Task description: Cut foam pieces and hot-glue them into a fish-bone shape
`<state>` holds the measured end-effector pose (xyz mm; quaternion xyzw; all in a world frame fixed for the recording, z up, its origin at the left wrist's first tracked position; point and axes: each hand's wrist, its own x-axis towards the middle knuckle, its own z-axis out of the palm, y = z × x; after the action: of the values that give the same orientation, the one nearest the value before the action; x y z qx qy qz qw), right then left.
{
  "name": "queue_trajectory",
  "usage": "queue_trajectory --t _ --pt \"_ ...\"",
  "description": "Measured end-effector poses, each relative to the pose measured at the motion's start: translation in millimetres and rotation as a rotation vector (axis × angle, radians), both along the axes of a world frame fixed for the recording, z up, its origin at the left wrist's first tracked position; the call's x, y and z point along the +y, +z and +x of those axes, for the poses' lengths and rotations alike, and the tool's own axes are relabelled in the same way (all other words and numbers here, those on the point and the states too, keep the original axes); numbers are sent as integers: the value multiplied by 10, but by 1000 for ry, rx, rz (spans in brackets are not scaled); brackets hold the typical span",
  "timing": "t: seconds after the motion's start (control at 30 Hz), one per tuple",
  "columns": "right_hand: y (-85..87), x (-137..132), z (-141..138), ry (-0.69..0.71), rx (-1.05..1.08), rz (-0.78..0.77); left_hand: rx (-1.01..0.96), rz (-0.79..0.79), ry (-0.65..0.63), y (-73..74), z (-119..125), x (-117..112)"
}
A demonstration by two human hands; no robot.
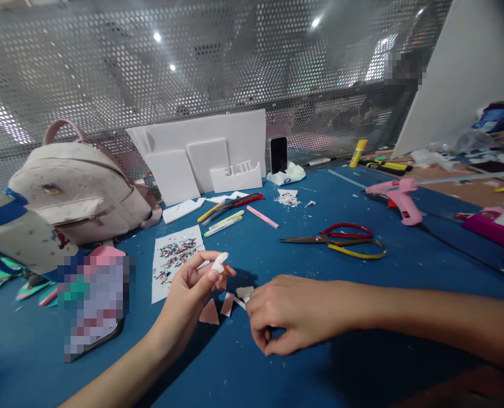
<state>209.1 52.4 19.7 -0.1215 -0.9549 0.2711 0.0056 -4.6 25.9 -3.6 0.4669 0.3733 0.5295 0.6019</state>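
My left hand (196,280) pinches a small white cut piece (220,262), perhaps foam board, between thumb and fingers, held above the blue table. To its right, my right hand (279,314) rests low over the tabletop with its fingers curled in, their tips mostly hidden. A thin white strip (239,303) reaches to these fingers; I cannot tell whether they grip it. Pink offcuts (210,312) and a pale scrap (245,292) lie between the hands. Behind my left hand is a white sheet (160,289) strewn with colourful bits.
Red-and-yellow-handled scissors (354,241) and a pink glue gun (398,198) with its cord lie right. Pens (224,224) lie midway. White boards (245,133) and a phone (278,155) stand behind. A backpack (85,181) and another phone (96,306) are left.
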Motion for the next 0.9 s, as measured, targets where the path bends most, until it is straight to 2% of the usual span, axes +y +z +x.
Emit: queue_trajectory --t 0.1,0.17,0.23,0.33,0.43,0.5,0.57,0.77,0.9 --pt "119 306 150 -111 11 34 35 14 0 -3 -20 1" --pt "193 657 371 -310 40 119 77 32 2 6 -45 9" --pt "217 1031 663 -567 71 234 137 59 4 17 -77 26" --pt "148 1454 1077 -870 129 373 255 100 8 15 -127 67" --pt "43 1603 1245 -986 184 445 362 120 16 -21 -160 113" --pt "11 1550 1166 -970 224 447 418 117 14 -53 -169 141" --pt "20 1383 960 -888 273 416 470 107 2 -73 -174 164" --pt "110 544 180 -498 354 177 607 105 -7 -32 -184 214" --pt "112 283 -63 -422 335 56 642 106 -80 16 -144 224"
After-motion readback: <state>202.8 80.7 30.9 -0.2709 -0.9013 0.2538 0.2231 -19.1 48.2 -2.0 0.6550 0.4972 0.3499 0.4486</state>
